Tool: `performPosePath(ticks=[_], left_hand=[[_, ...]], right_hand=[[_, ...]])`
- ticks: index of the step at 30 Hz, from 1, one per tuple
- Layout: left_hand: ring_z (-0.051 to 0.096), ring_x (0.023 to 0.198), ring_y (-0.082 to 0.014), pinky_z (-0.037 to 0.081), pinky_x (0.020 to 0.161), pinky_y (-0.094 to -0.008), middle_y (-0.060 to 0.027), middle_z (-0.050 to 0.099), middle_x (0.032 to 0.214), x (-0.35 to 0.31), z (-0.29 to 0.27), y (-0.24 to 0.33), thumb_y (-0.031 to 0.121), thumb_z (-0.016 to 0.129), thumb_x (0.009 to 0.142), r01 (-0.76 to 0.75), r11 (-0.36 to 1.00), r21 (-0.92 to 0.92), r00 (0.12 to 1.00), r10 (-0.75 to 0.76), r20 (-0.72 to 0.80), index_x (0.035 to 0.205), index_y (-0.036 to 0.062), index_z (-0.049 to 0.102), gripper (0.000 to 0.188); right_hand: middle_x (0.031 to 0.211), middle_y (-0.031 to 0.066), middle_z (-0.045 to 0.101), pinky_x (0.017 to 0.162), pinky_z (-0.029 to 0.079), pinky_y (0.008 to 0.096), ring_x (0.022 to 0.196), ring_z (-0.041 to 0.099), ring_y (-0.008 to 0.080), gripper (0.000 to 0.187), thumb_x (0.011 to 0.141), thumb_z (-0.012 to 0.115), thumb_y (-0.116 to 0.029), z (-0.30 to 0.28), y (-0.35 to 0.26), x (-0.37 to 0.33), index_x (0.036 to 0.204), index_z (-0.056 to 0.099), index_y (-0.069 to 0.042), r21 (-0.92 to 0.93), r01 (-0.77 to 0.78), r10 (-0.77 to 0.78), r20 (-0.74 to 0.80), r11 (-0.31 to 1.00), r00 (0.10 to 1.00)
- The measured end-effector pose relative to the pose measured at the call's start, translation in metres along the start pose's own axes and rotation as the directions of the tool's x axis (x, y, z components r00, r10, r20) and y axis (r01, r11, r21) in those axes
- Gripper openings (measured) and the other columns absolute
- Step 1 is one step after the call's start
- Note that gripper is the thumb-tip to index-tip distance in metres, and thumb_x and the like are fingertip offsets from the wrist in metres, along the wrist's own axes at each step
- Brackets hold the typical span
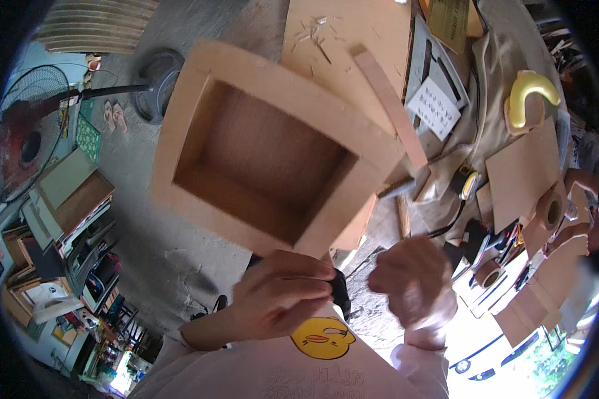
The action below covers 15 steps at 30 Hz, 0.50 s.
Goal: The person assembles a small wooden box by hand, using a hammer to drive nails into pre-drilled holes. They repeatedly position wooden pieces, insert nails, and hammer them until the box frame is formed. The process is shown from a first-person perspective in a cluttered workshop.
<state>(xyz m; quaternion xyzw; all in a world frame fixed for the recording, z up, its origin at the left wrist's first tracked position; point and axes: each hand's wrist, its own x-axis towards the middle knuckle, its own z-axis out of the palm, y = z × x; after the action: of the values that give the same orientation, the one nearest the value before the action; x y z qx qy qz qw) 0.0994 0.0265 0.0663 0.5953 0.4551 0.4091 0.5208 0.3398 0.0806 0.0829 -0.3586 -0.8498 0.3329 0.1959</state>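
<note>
A brown box-like frame with a thick border and a deep rectangular recess lies tilted in front of me. My left hand is just at its near edge, fingers curled and pressed together; whether it touches the frame I cannot tell. To the right, apart from the frame, my right hand is raised and somewhat blurred, its fingers bent in like a fist. Anything small pinched in either hand is hidden. Beyond the frame's right corner, a flat brown strip lies slanting on a brown board.
Small scraps lie on the board. At right are a white card, a tape measure, a yellow curved object, a tape roll and cardboard sheets. A standing fan and stacked boards are at left.
</note>
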Motion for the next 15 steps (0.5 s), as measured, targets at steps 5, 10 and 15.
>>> performPosePath(ticks=[5,10,15], left_hand=[[0.072,0.093,-0.0224,0.059,0.075,-0.0315,-0.0105,0.071,0.104,-0.062,0.046,0.000,-0.003,0.081,0.082,0.079,0.996,-0.031,0.981,-0.072,0.182,0.107,0.0022,0.068,0.029],[0.072,0.090,-0.0250,0.057,0.074,-0.0335,-0.0106,0.071,0.099,-0.099,0.065,-0.003,-0.002,0.079,0.083,0.145,0.989,0.022,0.976,-0.146,0.164,0.107,0.0007,0.067,0.027],[0.070,0.094,-0.0198,0.050,0.084,-0.0370,-0.0044,0.076,0.098,-0.095,0.056,-0.019,0.001,0.080,0.084,-0.004,0.908,0.418,0.987,0.072,-0.147,0.098,0.0071,0.073,0.017]], right_hand=[[0.078,0.0040,0.058,0.062,0.047,0.0334,0.069,0.060,0.0190,0.023,0.082,0.071,-0.010,0.040,-0.036,-0.078,0.100,0.059,-0.003,0.041,-0.030,0.028,0.052,0.999,0.998],[0.081,0.0063,0.061,0.062,0.048,0.0338,0.071,0.062,0.0208,0.022,0.080,0.072,-0.008,0.061,-0.049,-0.111,0.098,0.061,-0.001,0.088,-0.042,0.039,0.032,0.995,0.999],[0.115,0.0182,0.061,0.089,0.049,0.0493,0.106,0.060,0.0387,0.048,0.084,0.078,-0.015,0.096,0.005,-0.145,0.124,0.057,0.000,-0.028,-0.600,0.571,-0.274,0.800,0.774]])
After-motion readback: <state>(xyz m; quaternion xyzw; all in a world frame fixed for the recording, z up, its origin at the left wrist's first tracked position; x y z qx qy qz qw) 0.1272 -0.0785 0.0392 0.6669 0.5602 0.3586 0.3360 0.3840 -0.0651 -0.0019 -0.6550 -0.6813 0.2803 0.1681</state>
